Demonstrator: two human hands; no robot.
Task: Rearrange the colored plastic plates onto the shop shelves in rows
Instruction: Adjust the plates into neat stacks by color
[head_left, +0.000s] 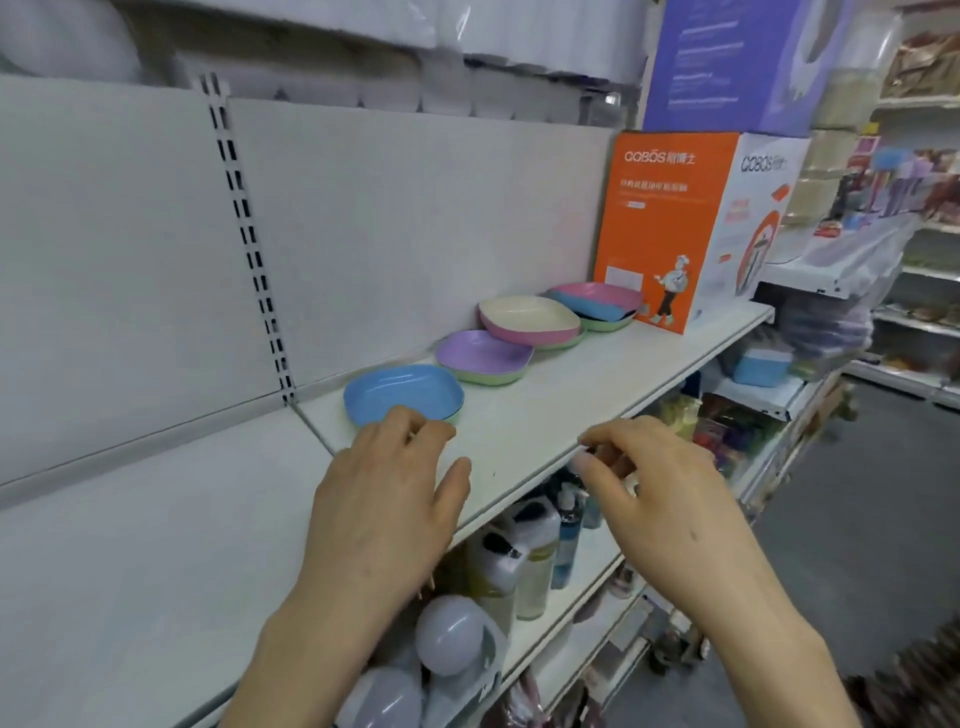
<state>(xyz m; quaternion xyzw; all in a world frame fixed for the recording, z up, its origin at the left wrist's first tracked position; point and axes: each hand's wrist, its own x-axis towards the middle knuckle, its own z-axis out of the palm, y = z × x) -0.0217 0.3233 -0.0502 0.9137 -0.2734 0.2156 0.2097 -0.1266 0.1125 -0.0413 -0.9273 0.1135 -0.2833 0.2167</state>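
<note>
Smooth, rounded-square plastic plates in a row on the flat white shelf (597, 384).
My left hand (384, 499) is relaxed, fingertips at the blue plate (402, 392); my right hand (670, 499) hangs loosely curled, holding nothing. Beyond: a purple plate (483, 356) nested in a green plate (491, 378), a cream-topped stack (527, 314), a pink-topped stack (597, 299) (just beside the orange box (665, 223)).
</note>
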